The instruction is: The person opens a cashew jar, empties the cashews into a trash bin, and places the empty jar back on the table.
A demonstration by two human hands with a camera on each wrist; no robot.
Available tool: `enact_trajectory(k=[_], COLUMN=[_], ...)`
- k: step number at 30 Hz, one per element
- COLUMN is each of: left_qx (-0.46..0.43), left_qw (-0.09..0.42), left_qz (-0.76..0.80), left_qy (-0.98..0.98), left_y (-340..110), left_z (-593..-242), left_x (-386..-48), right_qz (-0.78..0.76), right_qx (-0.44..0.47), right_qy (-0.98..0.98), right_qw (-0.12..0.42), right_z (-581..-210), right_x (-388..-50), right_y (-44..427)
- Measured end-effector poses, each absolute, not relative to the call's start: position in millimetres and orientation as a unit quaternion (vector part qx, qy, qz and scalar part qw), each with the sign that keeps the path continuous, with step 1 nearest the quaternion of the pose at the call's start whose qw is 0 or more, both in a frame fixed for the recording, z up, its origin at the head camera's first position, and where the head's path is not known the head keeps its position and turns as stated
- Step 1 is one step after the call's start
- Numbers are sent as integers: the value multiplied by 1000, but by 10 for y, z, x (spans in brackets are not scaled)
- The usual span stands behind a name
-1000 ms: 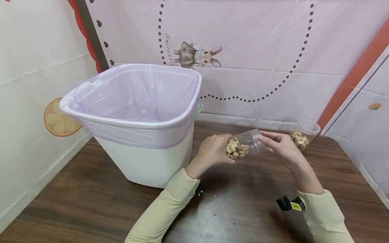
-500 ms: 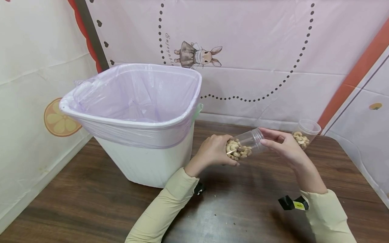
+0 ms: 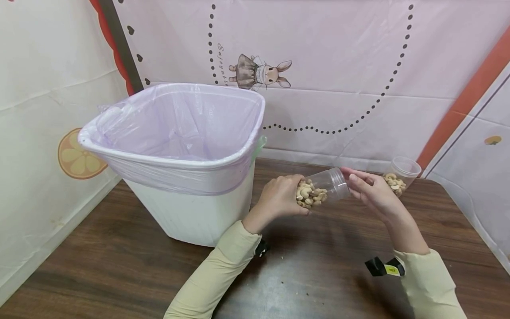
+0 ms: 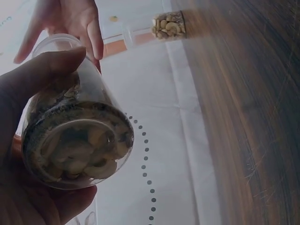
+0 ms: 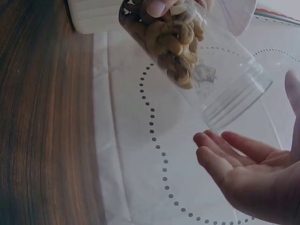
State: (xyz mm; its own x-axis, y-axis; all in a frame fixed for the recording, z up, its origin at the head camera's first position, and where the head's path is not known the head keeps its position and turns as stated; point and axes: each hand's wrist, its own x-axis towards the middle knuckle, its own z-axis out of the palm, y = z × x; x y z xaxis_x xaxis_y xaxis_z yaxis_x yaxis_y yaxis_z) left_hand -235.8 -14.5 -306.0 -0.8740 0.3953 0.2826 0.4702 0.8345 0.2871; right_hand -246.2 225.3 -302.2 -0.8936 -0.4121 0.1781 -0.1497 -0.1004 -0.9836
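Observation:
My left hand (image 3: 280, 197) grips the base end of a clear plastic jar (image 3: 328, 180), its fingers and thumb curled round it. Cashews (image 3: 308, 194) lie in the lower part of this jar, which leans with its mouth up to the right. The right wrist view shows the threaded mouth uncovered. Just beside that mouth is my right hand (image 5: 255, 173), palm turned up and fingers loosely spread, with nothing in it; whether a fingertip touches the rim I cannot tell. A second clear jar (image 3: 404, 166) with cashews stands behind my right hand.
A large white bin (image 3: 191, 212) lined with a pale purple bag (image 3: 199, 119) stands left of my hands. Small crumbs dot the dark wooden table (image 3: 318, 261). Printed cloth (image 3: 338, 57) hangs behind and at both sides.
My right thumb and fingers have come away from the jar's rim, moving slightly right. The cashews shifted toward the mouth, then slid back as the jar was tilted. The bin and second jar stay put.

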Motion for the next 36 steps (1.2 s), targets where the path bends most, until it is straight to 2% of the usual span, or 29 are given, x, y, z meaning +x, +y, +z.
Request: enact_trajectory(k=[8, 16, 25, 36], left_qx=[-219, -218, -221, -227], left_qw=[129, 136, 122, 67], left_qz=[-163, -156, -170, -203], left_qy=[-953, -954, -953, -950], left_y=[-134, -124, -127, -130], left_z=[-3089, -3097, -3093, -3058], left_x=[-2364, -2357, -2365, -2372], right_qz=[-657, -621, -665, -710], right_qx=[-136, -109, -148, -226], right_qy=[735, 771, 727, 661], right_qw=[98, 92, 84, 93], right_z=[-2971, -2911, -2942, -2990], right_x=[-2411, -2353, -2372, -2398], right_y=[2165, 2120, 2147, 2192])
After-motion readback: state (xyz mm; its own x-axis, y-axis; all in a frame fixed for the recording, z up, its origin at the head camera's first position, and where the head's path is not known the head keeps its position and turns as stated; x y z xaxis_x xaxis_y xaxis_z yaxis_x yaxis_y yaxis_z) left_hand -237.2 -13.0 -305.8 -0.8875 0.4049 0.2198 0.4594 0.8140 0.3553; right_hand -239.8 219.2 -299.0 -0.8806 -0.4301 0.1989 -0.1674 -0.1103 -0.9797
